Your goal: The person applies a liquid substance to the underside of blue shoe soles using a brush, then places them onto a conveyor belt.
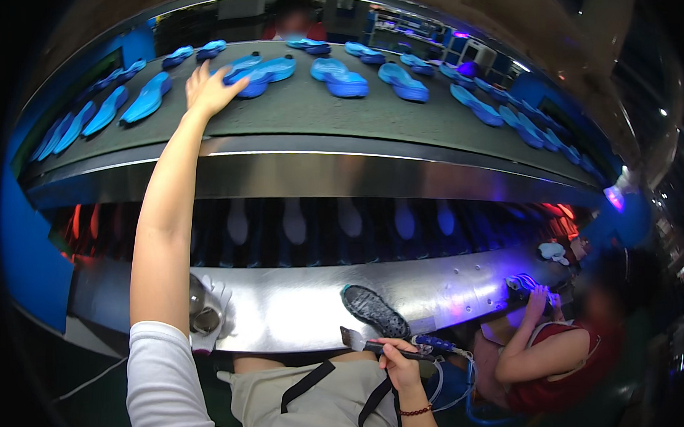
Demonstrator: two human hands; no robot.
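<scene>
My left hand (208, 92) reaches far out over a green conveyor belt (285, 119), its fingers spread. Its thumb lies at the edge of a blue shoe sole (268, 71), though I cannot tell whether it presses on it. Close to my lap, my right hand (402, 365) is closed around the dark handle of a flat brush (359, 342), bristles pointing left. Just beyond the brush, a dark shoe (376, 310) lies bottom up on the shiny metal ledge (284, 318).
More blue soles (339, 77) lie along the belt. Under it, a lower track carries pale soles (294, 220) beside red-lit parts. A round container (203, 307) stands by a white glove on the ledge. At right, a co-worker's hands (536, 302) hold a purple-lit piece.
</scene>
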